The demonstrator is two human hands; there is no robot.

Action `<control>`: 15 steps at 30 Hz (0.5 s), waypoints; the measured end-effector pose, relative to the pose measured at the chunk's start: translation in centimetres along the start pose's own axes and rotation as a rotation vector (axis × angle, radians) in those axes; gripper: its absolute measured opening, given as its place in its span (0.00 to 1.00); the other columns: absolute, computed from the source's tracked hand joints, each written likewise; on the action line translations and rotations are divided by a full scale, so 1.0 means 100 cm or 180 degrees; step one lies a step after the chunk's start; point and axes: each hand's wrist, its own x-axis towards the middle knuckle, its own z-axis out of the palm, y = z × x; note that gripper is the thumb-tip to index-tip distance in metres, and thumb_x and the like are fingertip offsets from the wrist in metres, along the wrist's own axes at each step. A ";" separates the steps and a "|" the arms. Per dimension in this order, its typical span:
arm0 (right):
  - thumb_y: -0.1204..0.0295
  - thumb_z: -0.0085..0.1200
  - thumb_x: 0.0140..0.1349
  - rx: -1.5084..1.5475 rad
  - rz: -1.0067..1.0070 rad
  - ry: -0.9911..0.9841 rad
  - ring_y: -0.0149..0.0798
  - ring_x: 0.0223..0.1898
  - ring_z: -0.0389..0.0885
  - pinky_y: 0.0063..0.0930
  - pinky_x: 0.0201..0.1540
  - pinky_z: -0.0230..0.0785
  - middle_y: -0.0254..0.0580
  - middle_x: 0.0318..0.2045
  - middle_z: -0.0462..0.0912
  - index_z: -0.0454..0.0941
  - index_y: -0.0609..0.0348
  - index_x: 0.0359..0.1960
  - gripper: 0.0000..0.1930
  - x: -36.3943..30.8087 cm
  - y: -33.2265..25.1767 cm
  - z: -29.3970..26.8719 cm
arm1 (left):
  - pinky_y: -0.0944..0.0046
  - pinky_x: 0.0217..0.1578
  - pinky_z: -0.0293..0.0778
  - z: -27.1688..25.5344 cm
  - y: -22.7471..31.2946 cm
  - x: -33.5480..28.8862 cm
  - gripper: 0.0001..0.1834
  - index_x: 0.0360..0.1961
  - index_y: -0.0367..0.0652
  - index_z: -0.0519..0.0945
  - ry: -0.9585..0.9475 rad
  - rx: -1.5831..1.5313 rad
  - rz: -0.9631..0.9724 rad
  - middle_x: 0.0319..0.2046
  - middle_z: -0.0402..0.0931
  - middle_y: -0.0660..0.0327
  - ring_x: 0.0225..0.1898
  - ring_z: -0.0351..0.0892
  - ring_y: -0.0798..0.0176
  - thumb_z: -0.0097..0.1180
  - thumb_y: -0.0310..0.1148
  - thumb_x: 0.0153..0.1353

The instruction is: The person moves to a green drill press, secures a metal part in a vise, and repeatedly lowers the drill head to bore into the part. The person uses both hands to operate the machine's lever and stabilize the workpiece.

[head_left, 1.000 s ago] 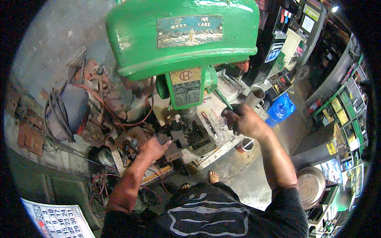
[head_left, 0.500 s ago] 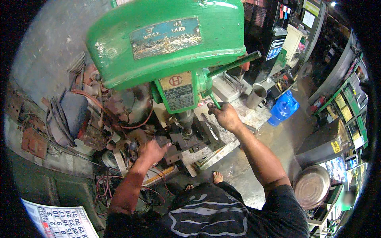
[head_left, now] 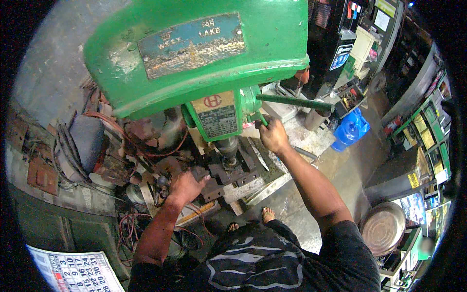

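Note:
A green drill press [head_left: 194, 73] fills the upper middle, with its chuck and spindle [head_left: 227, 152] pointing down into a dark metal vise [head_left: 238, 175]. My right hand [head_left: 275, 137] is closed round a green feed handle [head_left: 263, 119] on the press's right side. Another feed handle [head_left: 296, 101] sticks out above that hand. On the vise's left side rests my left hand [head_left: 186, 189], thumb stretched toward the chuck and fingers bent over the dark metal. Its fingertips are hard to see. What lies under the chuck is too dark to tell.
Left of the press are a dusty motor [head_left: 87, 138] and red hoses [head_left: 114, 124]. A metal mug [head_left: 316, 119] stands on the worktable [head_left: 292, 160], beside a blue plastic container [head_left: 349, 130]. A round wooden stool [head_left: 383, 228] is at right, a calendar [head_left: 78, 270] at lower left.
The upper feed handle has swung downward to the right. My right hand has shifted slightly up and left with its handle. My left hand stays at the vise.

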 end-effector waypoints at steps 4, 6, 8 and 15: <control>0.73 0.54 0.62 -0.0125 -0.0152 0.0000 0.67 0.36 0.83 0.53 0.45 0.75 0.65 0.32 0.84 0.85 0.64 0.42 0.11 0.004 0.014 0.006 | 0.42 0.54 0.79 -0.005 0.004 -0.005 0.41 0.55 0.34 0.82 -0.0033 -0.0122 -0.0059 0.45 0.85 0.36 0.51 0.85 0.35 0.58 0.67 0.64; 0.73 0.54 0.62 -0.0277 -0.0347 0.0090 0.67 0.37 0.82 0.54 0.45 0.75 0.64 0.31 0.84 0.84 0.65 0.42 0.11 0.006 0.016 0.007 | 0.42 0.55 0.79 -0.007 0.006 -0.004 0.41 0.55 0.34 0.81 -0.0149 0.0080 -0.0206 0.46 0.85 0.36 0.51 0.85 0.35 0.58 0.67 0.65; 0.72 0.55 0.62 -0.0360 -0.0328 0.0092 0.68 0.38 0.82 0.55 0.46 0.75 0.64 0.32 0.84 0.82 0.66 0.43 0.12 0.007 0.018 0.008 | 0.42 0.55 0.79 -0.008 0.007 -0.003 0.43 0.55 0.31 0.81 -0.0144 0.0114 -0.0199 0.46 0.84 0.35 0.52 0.85 0.34 0.58 0.68 0.64; 0.69 0.57 0.63 -0.0619 -0.0471 0.0454 0.68 0.49 0.80 0.53 0.57 0.71 0.66 0.42 0.85 0.83 0.66 0.48 0.16 0.011 0.030 0.020 | 0.43 0.56 0.79 -0.009 0.006 -0.006 0.46 0.55 0.27 0.79 -0.0254 -0.0033 -0.0268 0.46 0.84 0.33 0.52 0.85 0.34 0.58 0.68 0.64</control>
